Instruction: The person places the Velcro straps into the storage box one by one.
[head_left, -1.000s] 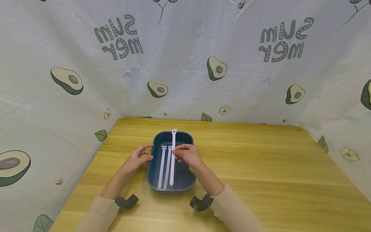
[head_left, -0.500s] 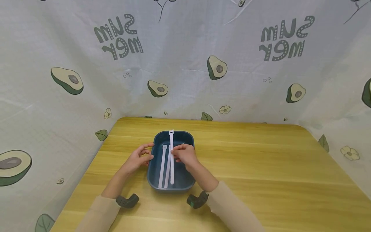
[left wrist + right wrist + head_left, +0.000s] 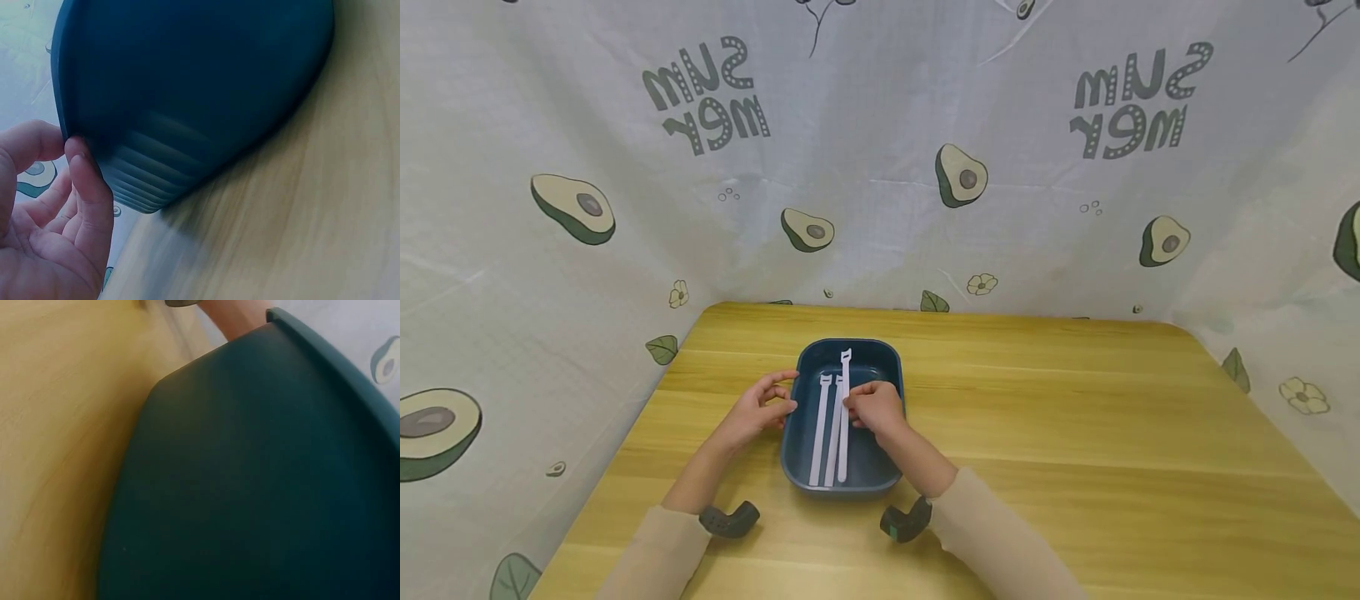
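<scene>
A dark blue plastic bin (image 3: 878, 467) with rounded corners stands on the wooden table. My left hand (image 3: 758, 410) holds its left side, thumb and index finger at the rim in the left wrist view. Two white cable ties (image 3: 820, 433) with slotted heads lie side by side lengthwise inside. My right hand (image 3: 878, 408) reaches over the right wall and pinches another white cable tie (image 3: 843, 454) near its middle, close beside those two. Its slotted head points to the far end. The right wrist view has the bin's outer wall (image 3: 237, 462) filling it, and the right hand is hidden there.
The wooden table (image 3: 1075, 433) extends far to the right of the bin. A white curtain (image 3: 880, 125) with avocado prints hangs behind and at the sides. Dark curved devices (image 3: 730, 521) sit at both wrists.
My right hand has moved slightly left and toward me, lowering its cable tie further into the bin alongside the other two. The left hand stays at the rim.
</scene>
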Demonstrator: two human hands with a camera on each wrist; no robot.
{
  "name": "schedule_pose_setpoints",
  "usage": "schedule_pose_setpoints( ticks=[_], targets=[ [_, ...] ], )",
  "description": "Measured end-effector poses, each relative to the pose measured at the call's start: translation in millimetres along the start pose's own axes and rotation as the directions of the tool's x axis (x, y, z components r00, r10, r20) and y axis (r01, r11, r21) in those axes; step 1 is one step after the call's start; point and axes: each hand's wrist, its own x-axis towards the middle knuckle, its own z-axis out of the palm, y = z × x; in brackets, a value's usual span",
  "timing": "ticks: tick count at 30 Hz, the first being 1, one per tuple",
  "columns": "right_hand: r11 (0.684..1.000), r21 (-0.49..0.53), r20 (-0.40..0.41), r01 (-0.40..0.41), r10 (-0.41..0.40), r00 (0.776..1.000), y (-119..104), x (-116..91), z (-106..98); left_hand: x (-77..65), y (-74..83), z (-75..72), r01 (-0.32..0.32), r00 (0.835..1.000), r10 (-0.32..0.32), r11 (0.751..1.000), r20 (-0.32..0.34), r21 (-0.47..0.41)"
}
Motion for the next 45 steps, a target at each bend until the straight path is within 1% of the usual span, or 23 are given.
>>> schedule_pose_setpoints(
  ticks=[4, 9, 13, 18, 20, 23, 27, 29, 35, 37, 42, 45],
  targets=[
    [0.999, -0.038, -0.011, -0.007, 0.006, 1.000, 2, -1, 1, 0.3, -0.4, 0.3, -0.005, 1.000, 0.005, 1.000, 0.002, 0.003],
    [0.987, -0.161, -0.026, -0.007, 0.003, 1.000, 2, -3, 2, 0.2, -0.5, 0.4, -0.003, 1.000, 0.003, 1.000, 0.001, 0.005],
    [0.966, -0.259, -0.039, 0.011, -0.021, 0.999, 3, -3, 4, -0.3, 0.0, 0.3, 0.002, 1.000, -0.002, 1.000, -0.006, 0.007],
    [0.932, -0.363, -0.064, 0.009, -0.034, 0.997, 5, -3, 6, -0.2, -0.2, 0.1, 0.005, 1.000, -0.005, 1.000, -0.007, 0.013],
    [0.919, -0.395, -0.062, 0.008, -0.036, 0.997, 6, -3, 6, 0.0, -0.5, -0.1, 0.003, 1.000, -0.003, 1.000, -0.005, 0.014],
    [0.897, -0.441, -0.048, 0.032, -0.059, 0.997, 6, -3, 8, 0.0, -0.8, -0.4, 0.004, 1.000, -0.004, 1.000, -0.003, 0.014],
    [0.883, -0.467, -0.035, 0.055, -0.081, 0.996, 7, -4, 9, -0.6, -0.3, -0.4, 0.005, 1.000, -0.005, 1.000, -0.003, 0.012],
    [0.881, -0.470, -0.032, 0.051, -0.074, 0.997, 7, -4, 10, -0.7, -0.4, -0.6, 0.004, 1.000, -0.004, 1.000, -0.003, 0.012],
    [0.861, -0.505, -0.034, 0.052, -0.080, 0.996, 8, -4, 11, -0.6, -1.4, -1.0, -0.006, 1.000, 0.007, 1.000, -0.003, 0.019],
    [0.861, -0.507, -0.029, 0.049, -0.074, 0.997, 8, -4, 11, -0.7, -1.4, -0.9, -0.008, 1.000, 0.008, 1.000, -0.004, 0.018],
    [0.851, -0.522, -0.017, 0.053, -0.073, 0.997, 9, -4, 10, -0.6, -1.5, -0.4, 0.000, 1.000, 0.000, 1.000, -0.008, 0.014],
    [0.841, -0.536, -0.013, 0.066, -0.087, 0.996, 9, -4, 10, -0.7, -0.9, -0.3, 0.004, 1.000, -0.004, 1.000, -0.009, 0.014]
  ],
)
